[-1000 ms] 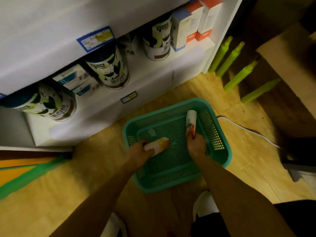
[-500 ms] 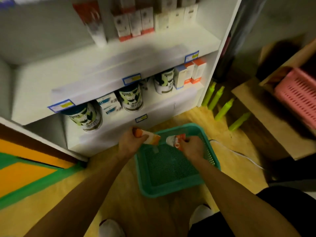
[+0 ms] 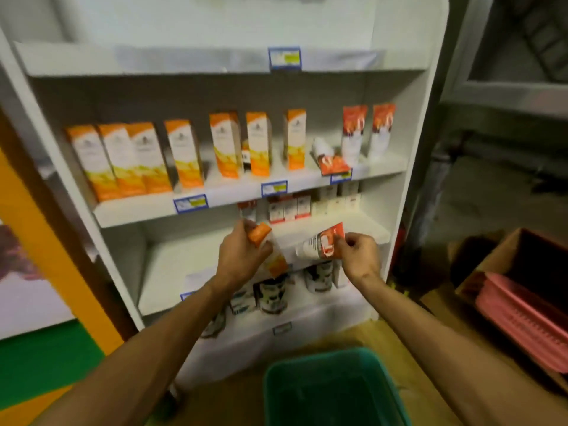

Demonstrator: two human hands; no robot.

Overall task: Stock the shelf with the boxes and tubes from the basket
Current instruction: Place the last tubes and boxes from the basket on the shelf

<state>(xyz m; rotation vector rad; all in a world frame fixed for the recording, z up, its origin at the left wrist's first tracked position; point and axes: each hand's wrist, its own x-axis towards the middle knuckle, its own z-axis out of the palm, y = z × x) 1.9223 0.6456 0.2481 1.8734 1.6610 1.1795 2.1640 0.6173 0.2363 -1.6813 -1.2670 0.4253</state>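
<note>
My left hand (image 3: pixel 242 256) grips an orange and white box (image 3: pixel 270 250), tilted, in front of the white shelf unit (image 3: pixel 196 207). My right hand (image 3: pixel 359 256) holds a white and red tube (image 3: pixel 319 245) by its crimped end, lying roughly level. Both are raised at the height of the third shelf board. The shelf above carries a row of several orange boxes (image 3: pixel 184 153), two upright red tubes (image 3: pixel 353 133) and one fallen tube (image 3: pixel 327 156). The green basket (image 3: pixel 332 388) sits on the floor below my arms; its inside looks dark and blurred.
Small red and white boxes (image 3: pixel 289 207) stand at the back of the third shelf. Dark cans (image 3: pixel 272 295) fill the lowest shelf. A cardboard box with a pink basket (image 3: pixel 522 318) is on the right. An orange and green wall panel (image 3: pixel 46 302) is on the left.
Both hands lifted the box and the tube out of the basket and up to the shelves. The view swung upward from the floor to the upper shelves.
</note>
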